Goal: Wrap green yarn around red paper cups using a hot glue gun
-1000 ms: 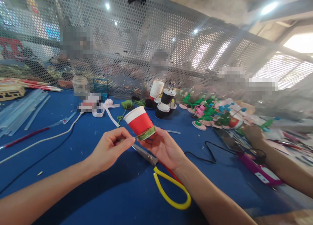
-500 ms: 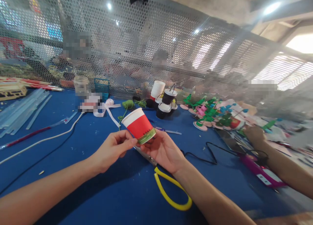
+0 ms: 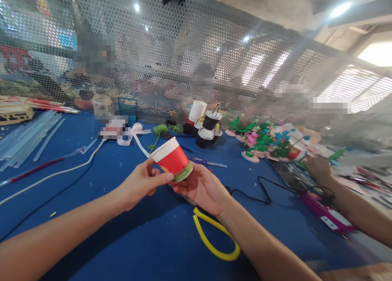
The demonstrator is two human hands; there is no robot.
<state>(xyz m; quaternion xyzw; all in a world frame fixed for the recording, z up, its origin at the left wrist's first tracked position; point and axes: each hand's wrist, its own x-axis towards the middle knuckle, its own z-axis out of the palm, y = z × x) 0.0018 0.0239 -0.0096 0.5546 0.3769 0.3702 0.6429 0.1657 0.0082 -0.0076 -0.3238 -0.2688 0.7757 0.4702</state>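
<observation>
Both forearms reach in from below and meet over the middle of the table. The left hand (image 3: 141,182) is curled, thumb stretched forward along the lower edge of a red paper cup with a white rim (image 3: 170,158), fingertips pinching at its base. The right hand (image 3: 202,187) lies palm up under the cup, fingers cupped loosely around the bottom, so the cup sits gripped between the two hands, tilted with its mouth up and to the left. A band of green cord (image 3: 183,173) is wound around the cup's base, right at the fingertips.

Beneath the right wrist lie scissors with yellow loop handles (image 3: 214,239) on the blue table cover (image 3: 101,171). Farther back sit a ball of green cord (image 3: 159,130), small black cups with white rims and wire handles (image 3: 208,128), and a stack of white paper cups (image 3: 196,111). To the right, another person's hand (image 3: 317,168) rests beside a heap of green and pink foam flowers (image 3: 263,142). A perforated metal screen (image 3: 183,60) backs the table.
</observation>
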